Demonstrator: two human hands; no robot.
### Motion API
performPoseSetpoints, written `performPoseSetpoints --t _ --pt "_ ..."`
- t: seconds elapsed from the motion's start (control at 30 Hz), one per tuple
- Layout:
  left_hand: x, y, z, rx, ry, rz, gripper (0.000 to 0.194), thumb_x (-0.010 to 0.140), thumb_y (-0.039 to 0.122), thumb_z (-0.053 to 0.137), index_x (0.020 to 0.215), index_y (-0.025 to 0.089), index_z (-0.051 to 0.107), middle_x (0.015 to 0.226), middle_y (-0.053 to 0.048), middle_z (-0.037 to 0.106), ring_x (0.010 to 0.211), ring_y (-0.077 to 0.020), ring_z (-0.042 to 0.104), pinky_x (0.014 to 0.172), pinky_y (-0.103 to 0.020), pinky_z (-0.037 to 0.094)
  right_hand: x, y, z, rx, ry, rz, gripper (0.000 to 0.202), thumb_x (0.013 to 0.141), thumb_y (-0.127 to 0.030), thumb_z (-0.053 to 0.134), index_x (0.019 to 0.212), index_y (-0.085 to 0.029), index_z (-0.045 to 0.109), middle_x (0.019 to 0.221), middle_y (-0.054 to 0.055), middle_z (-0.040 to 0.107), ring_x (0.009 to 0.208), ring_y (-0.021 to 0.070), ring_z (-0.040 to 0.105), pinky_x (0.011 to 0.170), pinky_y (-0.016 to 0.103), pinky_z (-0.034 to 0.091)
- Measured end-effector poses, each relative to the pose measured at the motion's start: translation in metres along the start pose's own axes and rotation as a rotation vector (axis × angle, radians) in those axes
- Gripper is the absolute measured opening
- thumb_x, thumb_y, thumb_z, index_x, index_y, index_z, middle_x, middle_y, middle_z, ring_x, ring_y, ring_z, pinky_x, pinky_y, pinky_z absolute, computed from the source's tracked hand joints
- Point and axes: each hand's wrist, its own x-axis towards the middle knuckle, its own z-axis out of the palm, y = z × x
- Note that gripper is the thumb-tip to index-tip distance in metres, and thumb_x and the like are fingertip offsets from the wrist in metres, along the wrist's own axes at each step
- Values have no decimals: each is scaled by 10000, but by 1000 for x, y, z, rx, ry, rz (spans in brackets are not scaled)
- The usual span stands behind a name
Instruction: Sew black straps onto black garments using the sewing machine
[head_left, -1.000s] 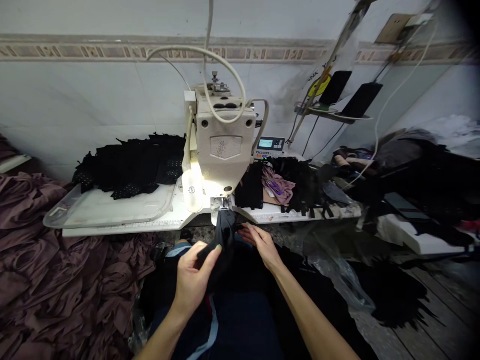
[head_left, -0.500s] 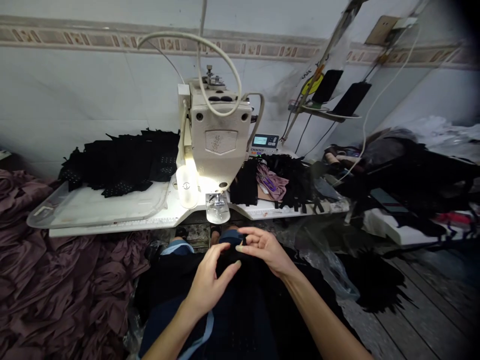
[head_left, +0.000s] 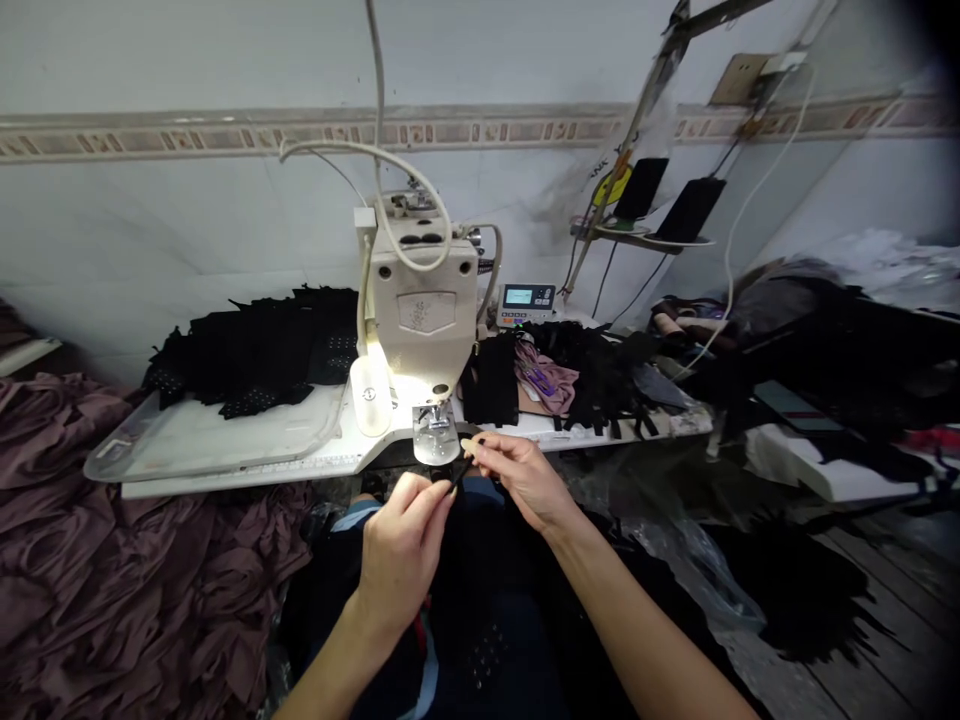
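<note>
Just in front of the sewing machine (head_left: 420,330), both my hands pinch a narrow black fabric strip (head_left: 466,468). My left hand (head_left: 405,535) has thumb and fingers pressed together on its near end. Beside the clear guard under the machine head, my right hand (head_left: 517,475) grips the strip's other end between thumb and fingertips. Black fabric with small pale dots (head_left: 487,655) lies over my lap below the hands. The exact shape of the piece between my fingers is hard to make out against the dark cloth.
A pile of black fabric (head_left: 262,340) rests on a clear plastic tray (head_left: 217,440) left of the machine. More black pieces and a mauve scrap (head_left: 551,380) lie to the right. Mauve cloth (head_left: 150,570) is heaped at left. Thread cones (head_left: 686,210) stand at upper right.
Both hands have moved forward, closer to the machine's guard. My left fingers, apart before, have closed on the black strip. The view has tilted up slightly.
</note>
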Motion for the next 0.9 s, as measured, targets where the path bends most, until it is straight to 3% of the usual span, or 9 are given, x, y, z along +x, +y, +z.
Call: performPoseSetpoints --t 0.1,0.2,0.37,0.57,0.63,0.73,0.8,0.9 --pt "16 -11 -7 222 -73 234 371 1089 113 479 1404 183 663 1279 -127 749 991 -187 765 861 -275 626 19 7 9 -28 118 -85 324 786 -462 904 693 -180 775 864 17 658 804 162 583 727 276 474" --pt "23 -19 -8 421 -212 415 396 1099 187 510 1481 145 604 1447 -137 706 1019 -227 761 869 -321 648 31 15 16 43 178 -36 329 720 -466 944 769 -181 788 865 19 708 841 187 637 797 302 511" --pt "18 -20 5 562 -163 323 393 1096 254 551 1454 106 619 1444 -149 714 1047 -242 774 845 -307 651 37 21 22 195 235 49 494 647 -498 994 978 -200 780 924 26 776 883 204 695 841 316 542" --pt "14 -15 15 587 -130 200 404 1087 257 576 1467 127 622 1489 -146 686 1077 -254 784 855 -310 653 14 44 23 95 286 29 434 854 -627 826 968 -209 800 987 60 779 947 247 692 804 323 522" --pt "12 -18 14 542 -132 195 422 1094 256 558 1497 139 598 1506 -139 674 1144 -269 770 903 -329 650 -4 61 19 -18 235 4 472 893 -668 768 939 -200 800 966 67 772 952 260 685 829 338 518" --pt "10 -27 10 426 -132 202 454 1108 259 522 1551 161 548 1534 -122 653 1273 -281 722 1010 -361 624 -34 92 4 -229 17 37 479 843 -657 824 791 -184 770 807 22 714 806 218 636 776 322 497" --pt "9 -34 7 353 -125 210 472 1112 265 521 1579 197 522 1557 -96 636 1314 -262 702 1055 -348 600 -52 112 -15 -295 -107 141 490 837 -633 838 704 -171 745 700 -10 659 702 179 582 707 298 470" --pt "9 -41 6 308 -119 253 490 1113 270 524 1600 226 506 1584 -68 613 1314 -240 705 1061 -313 585 -70 129 -57 -280 -149 320 489 776 -642 874 743 -160 796 671 -23 667 657 169 582 667 288 469"
